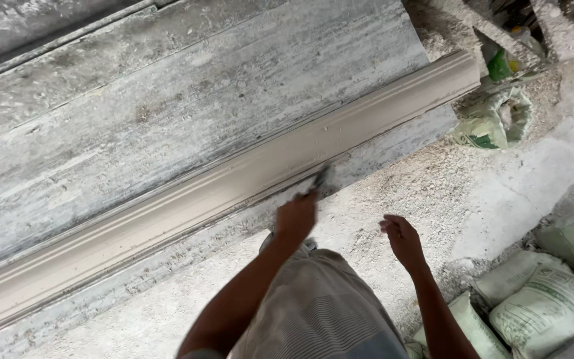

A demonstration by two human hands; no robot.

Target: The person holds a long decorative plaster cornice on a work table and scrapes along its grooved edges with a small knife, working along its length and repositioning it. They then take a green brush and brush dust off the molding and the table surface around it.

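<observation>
A long beige plaster moulding [187, 199] with ridged profile lies diagonally on a grey, dust-streaked work table [167, 100]. My left hand [295, 218] is closed around a small scraper-like tool [321, 179]. The tool's blade touches the near edge of the moulding. My right hand [401, 238] hangs free to the right above the dusty floor, fingers loosely curled and holding nothing. My striped trousers show at the bottom of the head view.
White plaster dust covers the floor [473, 193]. Several filled sacks [539, 302] lie at the bottom right. An open sack [499, 119] and a green bottle [497, 65] sit past the moulding's far end.
</observation>
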